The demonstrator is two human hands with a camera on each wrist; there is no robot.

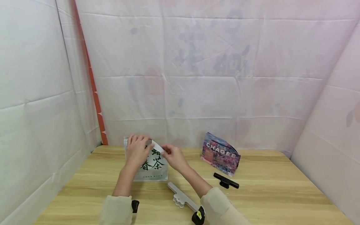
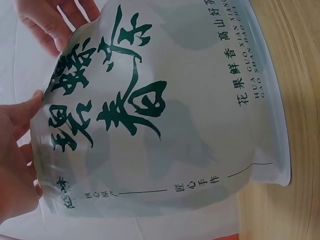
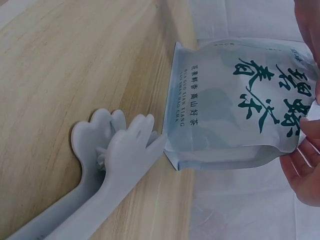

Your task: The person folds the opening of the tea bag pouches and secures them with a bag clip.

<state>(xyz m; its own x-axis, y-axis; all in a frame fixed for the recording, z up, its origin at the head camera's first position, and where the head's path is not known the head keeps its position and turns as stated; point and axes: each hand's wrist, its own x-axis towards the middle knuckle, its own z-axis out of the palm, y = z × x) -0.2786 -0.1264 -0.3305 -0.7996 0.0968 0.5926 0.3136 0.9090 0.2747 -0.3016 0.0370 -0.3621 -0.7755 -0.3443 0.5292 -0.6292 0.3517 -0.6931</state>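
Gripping the top edge of the white pouch (image 1: 153,167) with the right hand (image 1: 175,157), near the right corner, thumb in front, fingers behind. Holding farther left along that edge with the left hand (image 1: 138,150), fingers curled over the top. Between: pale strip (image 1: 157,147), apparently folded rim. Best, probably, to hold both pinches level, press the strip flat from one end to the other, and avoid bearing down, so as not to buckle the pouch. Upright, printed side to the front, seemingly resting on the table (image 1: 281,187), left of centre. Just in front: grey clip (image 1: 182,197). Farther right: black clip (image 1: 226,180); behind it, standing CHAGEE bag (image 1: 220,155), well apart from the pouch. Beyond: whitish cloth (image 1: 197,103).
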